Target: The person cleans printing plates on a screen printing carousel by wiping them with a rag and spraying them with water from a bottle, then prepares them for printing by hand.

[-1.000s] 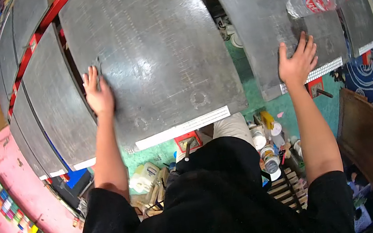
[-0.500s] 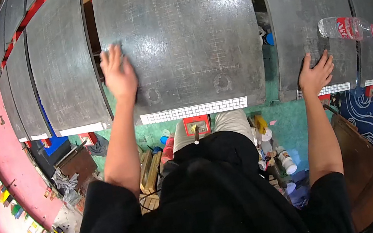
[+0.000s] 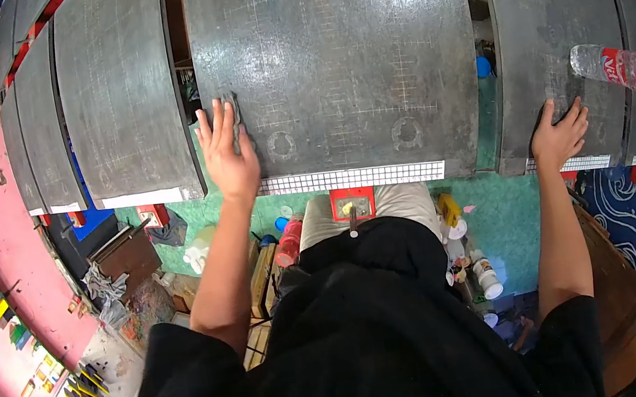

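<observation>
My left hand (image 3: 228, 153) lies with fingers spread at the left edge of the wide grey centre panel (image 3: 333, 43), partly over the gap beside it. Nothing shows in its grasp. My right hand (image 3: 560, 135) rests with fingers apart on the lower part of the right grey panel (image 3: 537, 15), holding nothing visible. Above and right of that hand, a clear plastic bottle with a red label (image 3: 616, 67) lies on its side across a gap between panels. A white gridded strip (image 3: 353, 179) runs along the centre panel's front edge.
More grey panels (image 3: 116, 89) stand to the left, separated by narrow gaps. A red metal bracket (image 3: 353, 204) is at my lap. Below right are a white bottle (image 3: 486, 278) and a brown wooden board (image 3: 615, 291). Colourful items hang on the pink wall (image 3: 24, 267) at left.
The view has shifted, so the panels and bottle appear further right. My left hand is slightly lower, nearer the centre panel's front edge. My right hand remains on the right panel.
</observation>
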Available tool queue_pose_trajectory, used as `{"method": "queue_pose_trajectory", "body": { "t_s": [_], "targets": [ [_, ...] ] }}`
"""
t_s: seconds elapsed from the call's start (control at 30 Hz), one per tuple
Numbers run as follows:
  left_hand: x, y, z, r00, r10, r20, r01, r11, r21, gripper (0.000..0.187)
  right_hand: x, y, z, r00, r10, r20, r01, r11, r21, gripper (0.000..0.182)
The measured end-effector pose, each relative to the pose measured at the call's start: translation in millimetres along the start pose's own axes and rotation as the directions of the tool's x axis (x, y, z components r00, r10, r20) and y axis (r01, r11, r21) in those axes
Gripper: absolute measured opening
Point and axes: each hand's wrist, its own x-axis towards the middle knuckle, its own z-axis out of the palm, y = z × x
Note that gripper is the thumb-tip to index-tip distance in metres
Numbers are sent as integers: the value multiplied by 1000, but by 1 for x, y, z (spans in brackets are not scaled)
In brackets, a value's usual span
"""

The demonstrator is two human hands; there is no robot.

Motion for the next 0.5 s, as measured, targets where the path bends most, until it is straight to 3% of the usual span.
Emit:
{"method": "queue_pose_trajectory", "body": {
  "t_s": [0.03,0.1,0.17,0.27,0.33,0.5],
  "targets": [
    [-5,12,7,993,-85,-78,86,996,9,57,-2,2,0,1000,-2,-6,2,1000,4,81],
    [-31,39,10,995,85,61,-80,994,-71,61,-5,7,-3,1000,-9,9,9,1000,2,80],
    [-61,49,0,977,63,203,-43,994,-102,63,0,2,-1,1000,-14,10,14,1000,21,80],
    [-55,23,-3,998,-5,70,8,999,-42,61,0,4,0,1000,-6,-1,6,1000,13,80],
    [-15,6,4,991,-92,-96,90,996,-22,55,0,4,1,1000,-17,0,17,1000,20,80],
    [152,-55,32,964,-179,-195,184,983,11,49,2,5,2,1000,-20,-12,20,1000,12,80]
  ]
}}
